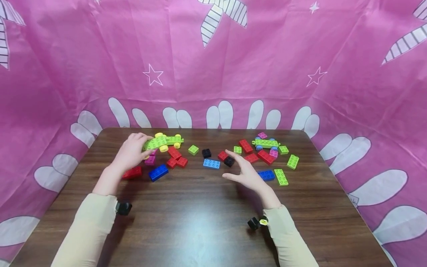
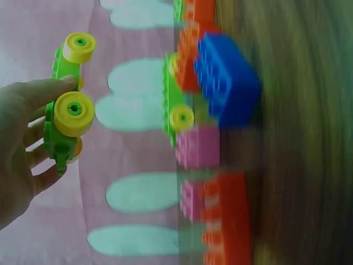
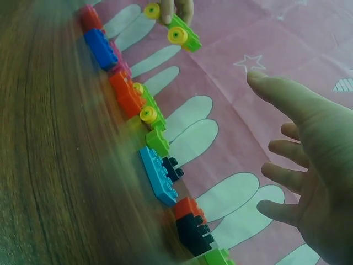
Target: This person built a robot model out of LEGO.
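My left hand (image 1: pixel 131 151) grips a lime-green toy car base with yellow wheels (image 1: pixel 155 143), lifted off the table. In the left wrist view, the thumb presses the side of this car base (image 2: pixel 60 135) between its wheels. A second lime-green car base with yellow wheels (image 1: pixel 175 140) stands on the table just behind. My right hand (image 1: pixel 248 176) hovers over the table, thumb and fingers spread, holding nothing. Closest to its fingertips are a black brick (image 1: pixel 229 161), a red brick (image 1: pixel 222 155) and a light blue brick (image 1: pixel 211 164).
On the right stands a green car base with blue wheels (image 1: pixel 265 144), among red bricks (image 1: pixel 266 157) and green bricks (image 1: pixel 281 177). A blue brick (image 1: pixel 158 172) and a red brick (image 1: pixel 132 172) lie near the left forearm. A pink cloth (image 1: pixel 207 85) hangs behind the wooden table (image 1: pixel 186 222).
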`<act>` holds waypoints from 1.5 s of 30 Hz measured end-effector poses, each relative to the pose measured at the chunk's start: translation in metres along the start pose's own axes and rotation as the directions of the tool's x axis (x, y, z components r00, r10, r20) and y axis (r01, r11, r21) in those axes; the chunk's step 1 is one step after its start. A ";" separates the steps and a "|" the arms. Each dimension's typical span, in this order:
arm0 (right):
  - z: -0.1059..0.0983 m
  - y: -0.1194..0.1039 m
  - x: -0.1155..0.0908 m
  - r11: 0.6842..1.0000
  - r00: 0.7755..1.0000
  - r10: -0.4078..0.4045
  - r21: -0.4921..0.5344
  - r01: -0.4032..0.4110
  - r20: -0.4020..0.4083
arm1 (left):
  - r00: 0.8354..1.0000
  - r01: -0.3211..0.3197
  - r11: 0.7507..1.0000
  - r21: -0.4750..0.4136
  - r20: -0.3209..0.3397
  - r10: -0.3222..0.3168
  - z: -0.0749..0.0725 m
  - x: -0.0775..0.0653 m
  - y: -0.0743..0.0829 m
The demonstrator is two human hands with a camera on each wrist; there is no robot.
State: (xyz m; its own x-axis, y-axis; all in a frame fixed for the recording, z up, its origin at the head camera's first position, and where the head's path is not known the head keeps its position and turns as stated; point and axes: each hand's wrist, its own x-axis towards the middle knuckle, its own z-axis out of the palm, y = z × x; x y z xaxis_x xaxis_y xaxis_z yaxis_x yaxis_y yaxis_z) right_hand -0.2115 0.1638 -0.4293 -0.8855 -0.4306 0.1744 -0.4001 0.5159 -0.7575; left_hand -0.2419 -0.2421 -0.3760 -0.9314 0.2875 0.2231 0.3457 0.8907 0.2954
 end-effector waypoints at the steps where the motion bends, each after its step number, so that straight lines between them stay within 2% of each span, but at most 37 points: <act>1: 0.000 -0.001 0.000 1.000 1.000 -0.001 0.002 0.001 0.005 | 1.000 -0.011 1.000 -0.004 0.007 0.011 0.002 -0.001 0.005; 7: 0.002 -0.003 -0.001 1.000 1.000 -0.011 0.015 0.010 0.023 | 0.995 -0.091 0.994 -0.056 0.027 0.092 0.019 -0.005 0.035; 13: 0.003 -0.006 -0.003 1.000 0.998 -0.011 0.023 0.009 0.058 | 0.984 -0.177 0.980 -0.089 0.021 0.180 0.033 -0.008 0.062; 18: 0.003 -0.010 -0.004 1.000 0.997 -0.007 0.019 0.006 0.081 | 0.972 -0.216 0.969 -0.120 0.070 0.226 0.041 -0.009 0.082; 25: 0.005 -0.010 -0.005 1.000 0.991 -0.011 -0.006 0.012 0.132 | 0.952 -0.212 0.963 -0.167 0.188 0.243 0.054 -0.010 0.106; 33: 0.010 -0.008 -0.004 0.999 0.975 -0.048 -0.003 0.050 0.219 | 0.925 -0.189 0.957 -0.221 0.287 0.249 0.069 -0.011 0.124; 39: 0.012 -0.008 -0.004 0.998 0.946 -0.050 -0.012 0.057 0.321 | 0.893 -0.200 0.950 -0.240 0.354 0.278 0.076 -0.010 0.132; 45: 0.014 -0.007 -0.004 0.999 0.907 -0.040 -0.003 0.046 0.419 | 0.858 -0.208 0.946 -0.248 0.418 0.298 0.085 -0.011 0.135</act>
State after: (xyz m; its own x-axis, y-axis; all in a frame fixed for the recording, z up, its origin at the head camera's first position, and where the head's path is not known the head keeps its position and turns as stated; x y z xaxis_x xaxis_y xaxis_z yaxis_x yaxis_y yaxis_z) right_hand -0.2021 0.1510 -0.4333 -0.6881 -0.7217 -0.0750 -0.4409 0.4981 -0.7467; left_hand -0.1945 -0.0955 -0.4172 -0.7439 0.6593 -0.1092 0.5487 0.6958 0.4634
